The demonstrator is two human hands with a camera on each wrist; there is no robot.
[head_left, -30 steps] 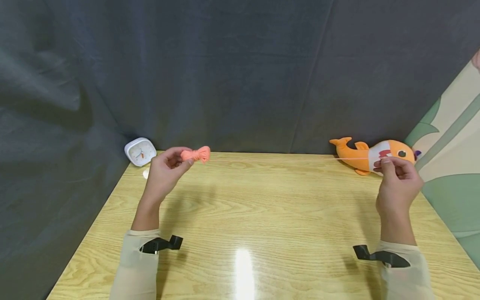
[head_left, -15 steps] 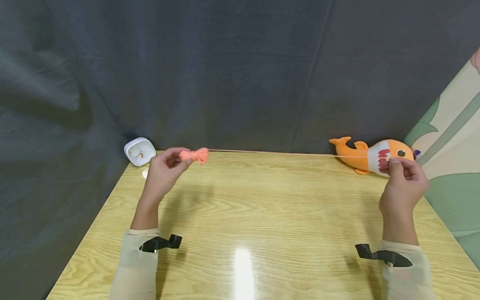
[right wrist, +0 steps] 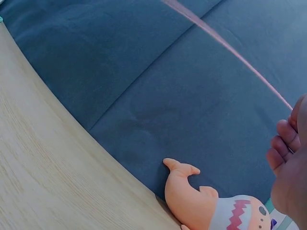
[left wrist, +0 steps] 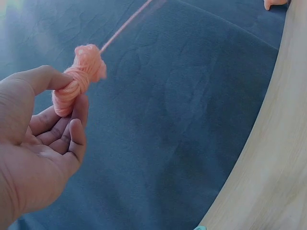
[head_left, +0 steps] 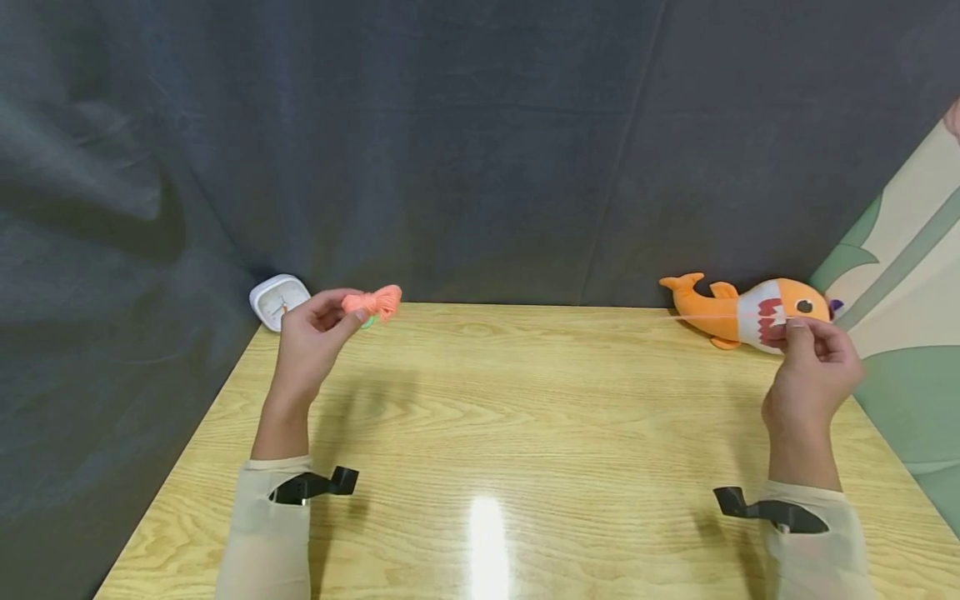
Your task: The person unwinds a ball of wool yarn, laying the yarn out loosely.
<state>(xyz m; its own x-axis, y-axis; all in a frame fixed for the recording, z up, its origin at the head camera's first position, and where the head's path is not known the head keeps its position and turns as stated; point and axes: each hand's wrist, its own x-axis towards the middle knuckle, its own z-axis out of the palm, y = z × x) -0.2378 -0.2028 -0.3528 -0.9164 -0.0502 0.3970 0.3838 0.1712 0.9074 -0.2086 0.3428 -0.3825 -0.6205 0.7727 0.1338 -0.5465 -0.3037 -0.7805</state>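
Note:
Between thumb and fingers, my left hand (head_left: 311,346) pinches a small coral-pink bundle of yarn (head_left: 381,302), tied at its middle. The left wrist view shows the yarn bundle (left wrist: 79,79) close up, with one strand (left wrist: 125,26) leading off it. At the far right, my right hand (head_left: 813,367) pinches that strand's other part between thumb and fingers. The strand (right wrist: 235,52) looks straight and slightly blurred in the right wrist view. In the head view only a faint stretch of it shows near the right hand. Both hands are raised above the table.
An orange-and-white plush shark (head_left: 701,312) lies at the table's back right, behind my right hand. A white clock (head_left: 273,296) stands at the back left, partly covered by my left hand. Something small and green (head_left: 368,322) shows below the yarn. A dark curtain (head_left: 480,150) closes off the back.
My left hand has shifted left with the yarn bundle, and now covers part of the clock. My right hand has moved slightly right. The small green thing has come into view.

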